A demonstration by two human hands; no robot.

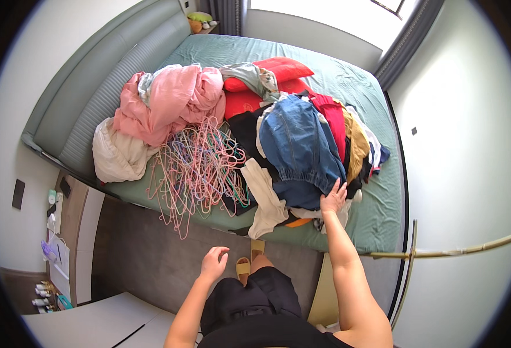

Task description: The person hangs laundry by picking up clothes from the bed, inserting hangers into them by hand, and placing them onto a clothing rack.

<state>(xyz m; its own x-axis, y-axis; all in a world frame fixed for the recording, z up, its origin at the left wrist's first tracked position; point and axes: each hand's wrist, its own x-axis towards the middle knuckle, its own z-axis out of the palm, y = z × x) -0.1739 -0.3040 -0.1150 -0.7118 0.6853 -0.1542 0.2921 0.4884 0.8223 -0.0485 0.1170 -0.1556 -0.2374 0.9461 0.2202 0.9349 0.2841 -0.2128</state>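
My right hand (334, 198) lies on the lower right corner of a blue denim garment (292, 135), fingers stretched over the cloth. The denim tops a pile of clothes, with a red garment (331, 122) and a mustard-yellow one (356, 137) to its right. A cream garment (264, 200) hangs towards the near bed edge. My left hand (214, 262) hovers over the floor in front of the bed, loosely curled and holding nothing. Left of the clothes is a tangled heap of pink, white, blue and green hangers (198, 167).
The bed (368, 226) has a green sheet and a padded headboard (107, 74). Pink bedding (172, 100), a white bundle (120, 152) and red pillows (286, 67) lie on it. A gold-coloured rail (464, 251) stands at right. A bedside cabinet (83, 226) is at left.
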